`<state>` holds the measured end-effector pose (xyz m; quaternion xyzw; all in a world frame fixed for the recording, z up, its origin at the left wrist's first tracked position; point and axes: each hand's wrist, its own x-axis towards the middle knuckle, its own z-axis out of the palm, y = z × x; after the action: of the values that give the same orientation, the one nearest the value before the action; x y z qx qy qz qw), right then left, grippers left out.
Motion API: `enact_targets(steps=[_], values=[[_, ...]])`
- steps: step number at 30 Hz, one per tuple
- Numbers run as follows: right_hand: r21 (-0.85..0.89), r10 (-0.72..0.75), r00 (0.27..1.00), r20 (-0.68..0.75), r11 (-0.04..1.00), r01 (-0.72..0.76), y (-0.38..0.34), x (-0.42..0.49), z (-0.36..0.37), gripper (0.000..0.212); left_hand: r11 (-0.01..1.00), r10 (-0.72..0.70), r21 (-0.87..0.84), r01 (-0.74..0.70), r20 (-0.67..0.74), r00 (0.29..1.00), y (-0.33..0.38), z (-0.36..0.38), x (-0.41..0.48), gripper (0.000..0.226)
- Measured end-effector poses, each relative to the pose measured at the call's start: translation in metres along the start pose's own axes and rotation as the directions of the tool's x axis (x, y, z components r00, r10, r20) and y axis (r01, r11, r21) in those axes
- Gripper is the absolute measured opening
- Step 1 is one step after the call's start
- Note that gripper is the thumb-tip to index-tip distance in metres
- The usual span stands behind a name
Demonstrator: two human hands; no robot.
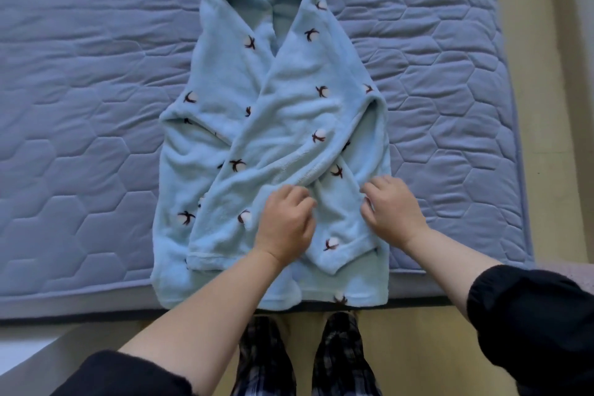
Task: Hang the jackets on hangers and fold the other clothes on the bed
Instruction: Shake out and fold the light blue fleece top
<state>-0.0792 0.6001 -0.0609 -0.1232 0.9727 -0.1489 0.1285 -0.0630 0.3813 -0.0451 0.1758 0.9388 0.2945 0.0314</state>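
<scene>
Our light blue fleece top (225,80), printed with cotton bolls, lies face up along the middle of the bed (80,106). Its collar points toward the far side of the bed and its hem hangs a little over the near edge. Its sleeves (289,151) are already brought in and crossed over the front, so we judge the first part of the fold done. The body is still at full length, and it has yet to be doubled from hem to collar into a compact bundle.

We have both hands on the lower part of the top, close to the near edge of the bed. Our left hand (286,225) sits just below where the sleeves cross, knuckles up and fingers curled into the fleece, apparently gripping it. Our right hand (393,212) is beside it, toward the right side of the bed, with fingers and thumb curled round the pile at the edge of the sleeve end that lies there.

We see no hanger, no jacket and no other garment anywhere on the bed, so we cannot say how much of the whole job is finished or still waits out of view. Below the near edge of the bed, our checked slippers (266,360) stand on the pale floor (418,347).
</scene>
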Motion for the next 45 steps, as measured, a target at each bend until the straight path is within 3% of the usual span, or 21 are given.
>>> enact_targets(steps=[2, 3, 4, 5, 6, 7, 9, 12, 15, 17, 21, 25, 26, 27, 28, 30, 32, 34, 36, 38, 45], values=[[0.311, 0.346, 0.937, 0.053, 0.885, -0.345, -0.024, 0.026, -0.002, 0.024, 0.953, -0.302, -0.042, 0.300, -0.222, 0.927, -0.020, -0.013, 0.013, 0.029], [0.512, 0.509, 0.835, 0.209, 0.671, -0.537, -0.039, 0.037, -0.003, 0.028, 0.868, -0.494, -0.079, 0.490, -0.240, 0.836, -0.032, -0.019, 0.016, 0.034], [0.647, 0.560, 0.711, 0.426, 0.360, -0.672, -0.052, 0.047, 0.000, 0.028, 0.745, -0.666, -0.121, 0.656, -0.192, 0.721, -0.048, -0.023, 0.015, 0.037], [0.656, 0.496, 0.607, 0.621, 0.094, -0.749, -0.065, 0.054, 0.001, 0.025, 0.611, -0.792, -0.161, 0.775, -0.104, 0.602, -0.064, -0.027, 0.013, 0.037], [0.620, 0.388, 0.556, 0.735, -0.054, -0.783, -0.077, 0.059, 0.003, 0.022, 0.494, -0.863, -0.198, 0.847, 0.008, 0.505, -0.078, -0.031, 0.009, 0.035], [0.595, 0.294, 0.547, 0.784, -0.102, -0.797, -0.088, 0.061, 0.007, 0.020, 0.415, -0.884, -0.220, 0.883, 0.131, 0.449, -0.091, -0.035, 0.004, 0.031], [0.603, 0.199, 0.574, 0.795, -0.145, -0.785, -0.112, 0.061, 0.015, 0.022, 0.425, -0.836, -0.162, 0.890, 0.308, 0.455, -0.110, -0.048, -0.004, 0.029], [0.680, 0.237, 0.639, 0.732, -0.315, -0.662, -0.142, 0.055, 0.025, 0.021, 0.413, -0.775, -0.198, 0.889, 0.435, 0.457, -0.122, -0.071, -0.009, 0.043], [0.607, 0.129, 0.664, 0.737, -0.559, -0.565, -0.157, 0.043, 0.026, 0.018, 0.160, -0.734, -0.526, 0.835, 0.503, 0.457, -0.128, -0.088, -0.013, 0.040], [0.518, -0.010, 0.673, 0.740, -0.630, -0.579, -0.163, 0.038, 0.023, 0.030, 0.034, -0.652, -0.572, 0.819, 0.609, 0.452, -0.134, -0.094, -0.018, 0.050], [0.448, -0.103, 0.564, 0.820, -0.499, -0.742, -0.170, 0.026, 0.027, 0.051, 0.115, -0.458, -0.321, 0.940, 0.823, 0.337, -0.139, -0.102, -0.039, 0.038], [0.385, -0.019, 0.452, 0.892, -0.492, -0.781, -0.175, 0.012, 0.039, 0.032, 0.157, -0.492, -0.249, 0.956, 0.820, 0.294, -0.149, -0.106, -0.059, 0.025], [0.417, 0.072, 0.423, 0.903, -0.379, -0.826, -0.177, 0.010, 0.042, 0.023, 0.182, -0.533, -0.246, 0.952, 0.789, 0.306, -0.151, -0.108, -0.062, 0.024], [0.440, 0.179, 0.410, 0.894, -0.178, -0.880, -0.179, 0.007, 0.042, 0.016, 0.247, -0.579, -0.217, 0.945, 0.749, 0.323, -0.152, -0.108, -0.064, 0.026], [0.434, 0.284, 0.431, 0.857, 0.057, -0.899, -0.180, 0.005, 0.043, 0.015, 0.348, -0.626, -0.145, 0.926, 0.699, 0.345, -0.152, -0.108, -0.065, 0.029], [0.396, 0.498, 0.600, 0.626, 0.460, -0.795, -0.174, 0.001, 0.044, 0.020, 0.576, -0.712, 0.109, 0.810, 0.553, 0.432, -0.147, -0.106, -0.065, 0.030], [0.408, 0.561, 0.783, 0.267, 0.670, -0.620, -0.167, 0.004, 0.035, 0.014, 0.703, -0.707, 0.267, 0.659, 0.357, 0.610, -0.138, -0.100, -0.060, 0.034], [0.408, 0.439, 0.898, 0.034, 0.814, -0.413, -0.160, 0.016, 0.025, 0.014, 0.801, -0.593, 0.248, 0.545, 0.208, 0.778, -0.129, -0.091, -0.047, 0.049], [0.311, 0.301, 0.954, 0.021, 0.904, -0.292, -0.149, 0.037, 0.021, 0.039, 0.856, -0.496, 0.245, 0.456, 0.136, 0.858, -0.120, -0.081, -0.023, 0.059], [0.204, 0.258, 0.963, 0.082, 0.941, -0.269, -0.136, 0.063, 0.017, 0.049, 0.857, -0.464, 0.314, 0.409, 0.124, 0.877, -0.113, -0.070, 0.009, 0.065], [0.063, 0.259, 0.966, -0.020, 0.964, -0.257, -0.071, 0.173, 0.006, 0.048, 0.803, -0.483, 0.461, 0.377, 0.132, 0.866, -0.128, -0.036, 0.139, 0.064]])
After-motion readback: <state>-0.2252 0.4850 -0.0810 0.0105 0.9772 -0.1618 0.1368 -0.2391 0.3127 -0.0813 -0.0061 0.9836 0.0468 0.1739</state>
